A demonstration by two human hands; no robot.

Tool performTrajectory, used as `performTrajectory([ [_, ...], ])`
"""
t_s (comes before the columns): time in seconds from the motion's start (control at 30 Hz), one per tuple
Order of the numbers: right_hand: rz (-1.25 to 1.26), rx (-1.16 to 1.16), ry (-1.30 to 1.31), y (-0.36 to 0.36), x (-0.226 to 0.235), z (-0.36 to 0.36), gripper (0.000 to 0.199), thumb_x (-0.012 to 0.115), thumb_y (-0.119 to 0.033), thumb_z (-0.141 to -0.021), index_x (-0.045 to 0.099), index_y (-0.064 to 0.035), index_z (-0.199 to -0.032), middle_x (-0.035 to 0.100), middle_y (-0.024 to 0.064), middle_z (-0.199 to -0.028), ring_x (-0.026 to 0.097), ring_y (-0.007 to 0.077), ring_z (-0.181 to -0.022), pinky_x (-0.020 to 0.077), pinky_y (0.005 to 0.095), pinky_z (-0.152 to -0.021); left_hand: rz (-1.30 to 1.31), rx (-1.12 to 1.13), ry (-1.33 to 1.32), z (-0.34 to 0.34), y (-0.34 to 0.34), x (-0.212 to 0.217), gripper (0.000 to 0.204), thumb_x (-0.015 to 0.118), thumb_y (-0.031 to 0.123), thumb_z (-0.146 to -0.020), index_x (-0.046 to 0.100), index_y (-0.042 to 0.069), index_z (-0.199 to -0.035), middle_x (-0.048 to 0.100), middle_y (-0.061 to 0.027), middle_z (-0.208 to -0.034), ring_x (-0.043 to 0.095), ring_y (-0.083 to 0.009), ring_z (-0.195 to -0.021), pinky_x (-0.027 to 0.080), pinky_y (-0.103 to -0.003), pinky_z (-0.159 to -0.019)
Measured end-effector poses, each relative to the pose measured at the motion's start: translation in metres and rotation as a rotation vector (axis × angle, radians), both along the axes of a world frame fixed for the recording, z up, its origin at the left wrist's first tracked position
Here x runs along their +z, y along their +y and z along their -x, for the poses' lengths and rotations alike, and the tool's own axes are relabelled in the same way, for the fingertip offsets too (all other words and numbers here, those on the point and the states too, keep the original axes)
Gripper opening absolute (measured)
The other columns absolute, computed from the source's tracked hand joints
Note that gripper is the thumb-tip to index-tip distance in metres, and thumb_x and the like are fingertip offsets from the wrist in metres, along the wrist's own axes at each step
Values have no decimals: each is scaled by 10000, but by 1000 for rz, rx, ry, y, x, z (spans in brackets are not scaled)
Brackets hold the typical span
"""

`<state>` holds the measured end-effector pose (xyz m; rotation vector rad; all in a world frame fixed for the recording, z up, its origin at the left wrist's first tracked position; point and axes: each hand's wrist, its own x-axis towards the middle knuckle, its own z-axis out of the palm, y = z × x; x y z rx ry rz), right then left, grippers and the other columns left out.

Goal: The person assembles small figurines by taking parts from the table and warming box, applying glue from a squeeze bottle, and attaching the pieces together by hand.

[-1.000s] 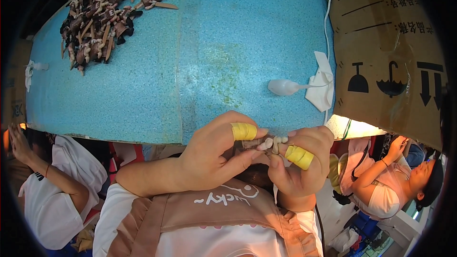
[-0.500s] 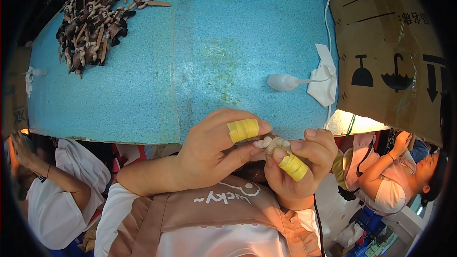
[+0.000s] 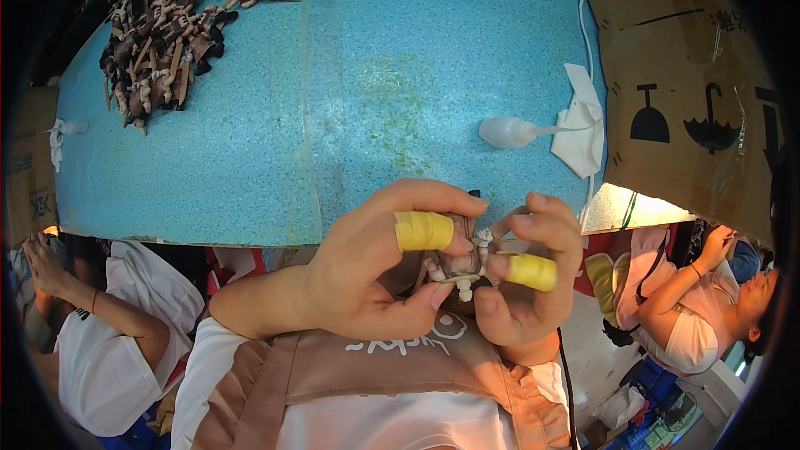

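In front of my chest is a small doll figurine (image 3: 461, 265) with a brownish-pink body and pale limbs, turned with a pale knob-like end toward me. My left hand (image 3: 354, 254) pinches it from the left between thumb and fingers, and yellow tape wraps one finger. From the right, the curled fingers of my right hand (image 3: 542, 283) close around the figurine's side near a pale limb; one of them is also taped yellow. Fingers cover parts of the figurine, and the exact contact of the right fingertips is hard to make out.
A heap of similar figurines (image 3: 171, 42) lies on the blue tabletop (image 3: 267, 142) at the far left. At right, a white squeeze bottle (image 3: 508, 132) rests with its nozzle on a white cloth (image 3: 579, 146), near a cable and cardboard box (image 3: 675, 58). People sit on both sides.
The figurine has been turned between my hands, so more of its body shows. My right fingers have shifted and spread along its side. The view has moved slightly.
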<state>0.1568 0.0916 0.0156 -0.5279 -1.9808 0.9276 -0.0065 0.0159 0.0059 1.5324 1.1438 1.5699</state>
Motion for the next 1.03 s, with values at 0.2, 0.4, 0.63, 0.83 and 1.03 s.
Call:
performTrajectory([
  [0.2, -51, 55, -128, 5, 3, -1, 231, 703, -145, -616, 595, -87, -811, 576, 108, -953, 523, 321, -925, 392, 405, -769, -105, 121, 222, -4, 3, 1, 332, 623, 41, -598, 530, -21, -910, 547, -206, -1010, 584, -333, -850, 500, -383, -733],
  [0.4, -66, 45, -227, 5, 6, -1, 223, 704, -123, -602, 570, -64, -770, 596, 108, -960, 560, 311, -950, 385, 436, -817, -146, 151, 332, -3, 6, 2, 320, 607, 47, -594, 536, -29, -897, 561, -194, -961, 587, -344, -807, 506, -402, -735],
  [0.63, -66, 38, -267, 5, 7, -1, 188, 708, -106, -605, 559, -66, -714, 608, 102, -952, 581, 305, -953, 339, 454, -897, -128, 141, 372, -3, 4, -1, 332, 599, 67, -613, 491, 30, -925, 560, -189, -994, 591, -343, -820, 495, -449, -773],
  [0.83, -162, 66, -360, 9, 10, -1, 177, 710, -113, -604, 569, -79, -706, 616, 92, -911, 579, 298, -947, 328, 454, -904, -99, 137, 402, -2, 3, -4, 415, 608, 38, -578, 482, 6, -972, 560, -196, -988, 590, -344, -819, 496, -428, -742],
  [1.03, 93, 121, -150, 10, 2, -7, 252, 725, -208, -612, 627, -90, -811, 609, 99, -960, 543, 307, -1011, 315, 467, -913, 19, 38, 81, -1, 3, 5, 378, 617, 30, -595, 501, -38, -948, 551, -195, -982, 577, -345, -840, 489, -393, -714],
])
